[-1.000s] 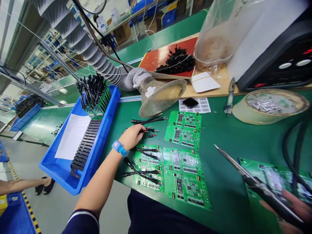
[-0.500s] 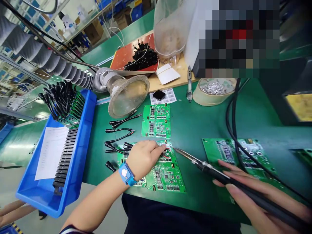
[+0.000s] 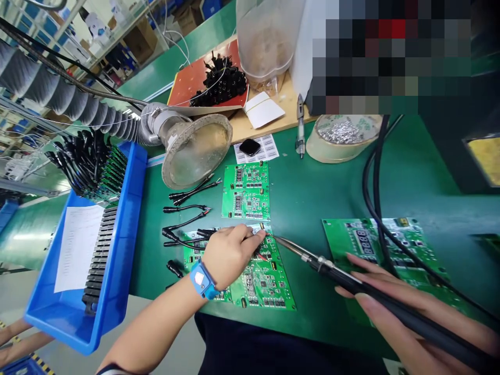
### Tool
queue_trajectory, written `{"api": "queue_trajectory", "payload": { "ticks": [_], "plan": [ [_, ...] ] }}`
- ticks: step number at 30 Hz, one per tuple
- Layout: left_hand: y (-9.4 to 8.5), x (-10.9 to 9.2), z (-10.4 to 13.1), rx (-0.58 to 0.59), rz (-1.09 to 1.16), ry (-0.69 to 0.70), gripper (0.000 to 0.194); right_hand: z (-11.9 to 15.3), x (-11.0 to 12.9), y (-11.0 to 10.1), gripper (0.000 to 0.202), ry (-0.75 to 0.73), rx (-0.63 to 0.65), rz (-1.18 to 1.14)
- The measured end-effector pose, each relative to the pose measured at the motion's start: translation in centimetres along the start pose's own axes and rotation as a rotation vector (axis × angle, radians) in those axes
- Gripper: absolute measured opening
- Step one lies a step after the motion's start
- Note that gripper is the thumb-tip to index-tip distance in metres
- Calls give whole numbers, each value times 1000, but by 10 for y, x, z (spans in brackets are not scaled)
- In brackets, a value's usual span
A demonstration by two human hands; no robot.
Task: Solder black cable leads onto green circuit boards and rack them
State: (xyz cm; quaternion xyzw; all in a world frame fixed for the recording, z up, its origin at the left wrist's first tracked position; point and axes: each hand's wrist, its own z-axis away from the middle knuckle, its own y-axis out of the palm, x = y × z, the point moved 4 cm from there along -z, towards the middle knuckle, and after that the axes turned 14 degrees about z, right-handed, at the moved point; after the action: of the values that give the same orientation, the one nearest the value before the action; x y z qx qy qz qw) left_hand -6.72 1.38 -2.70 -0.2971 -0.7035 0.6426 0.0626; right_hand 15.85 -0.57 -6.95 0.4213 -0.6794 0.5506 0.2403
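Observation:
My left hand (image 3: pixel 228 255), with a blue wrist strap (image 3: pixel 202 279) on it, rests over a green circuit board (image 3: pixel 279 291). Its thumb and fingers are pinched on a short black cable (image 3: pixel 207 232), whose red wire shows beneath the fingertips. My right hand (image 3: pixel 390 307) is closed around the black handle of a soldering iron (image 3: pixel 336 273). The iron's tip is at the board's upper edge, close beside my left fingertips; whether it touches the wire is too small to tell. More black cables (image 3: pixel 187 211) lie left of the board.
Another green board (image 3: pixel 246 200) lies above, and a third (image 3: pixel 346 242) lies right, under a black cord. A fume extractor hood (image 3: pixel 197 151) overhangs the bench. A blue bin (image 3: pixel 135 208) with wired boards stands left. A solder-filled tape roll (image 3: pixel 339 148) and a pen (image 3: pixel 300 127) lie behind.
The view has shifted slightly. The iron's tip has moved a little left, nearer my left fingertips. Both hands keep their grips.

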Motion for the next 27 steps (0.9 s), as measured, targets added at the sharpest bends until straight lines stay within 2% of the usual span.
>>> {"api": "queue_trajectory", "payload": {
  "ticks": [12,20,27],
  "plan": [
    [2,-2,0,-58,5,-17,23,5,-5,4,21,-26,58,63],
    [2,-1,0,-20,-37,-12,26,3,-2,1,18,-16,47,58],
    [3,0,-1,-14,-65,-12,25,-3,5,0,21,-105,32,99]
  ]
}}
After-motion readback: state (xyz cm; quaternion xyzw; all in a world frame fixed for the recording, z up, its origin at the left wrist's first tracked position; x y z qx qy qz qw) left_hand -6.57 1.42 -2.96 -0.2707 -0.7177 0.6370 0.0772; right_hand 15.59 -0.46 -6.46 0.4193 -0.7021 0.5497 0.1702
